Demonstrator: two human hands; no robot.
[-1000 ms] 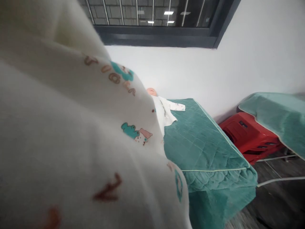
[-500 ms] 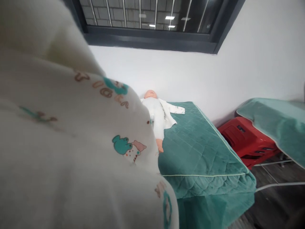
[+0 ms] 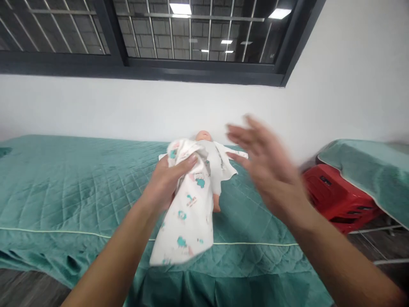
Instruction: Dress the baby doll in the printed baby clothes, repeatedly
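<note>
One printed cloth, long axis down-left from left hand.

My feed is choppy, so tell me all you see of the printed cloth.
The printed cloth, soft-looking white fabric with teal and pink cartoon motifs, is bunched at its top in the left hand. Its lower part hangs loose and flares wider, partly hiding the doll; whether they touch is unclear.

Left hand holding printed cloth, right hand spread, doll on quilt
</note>
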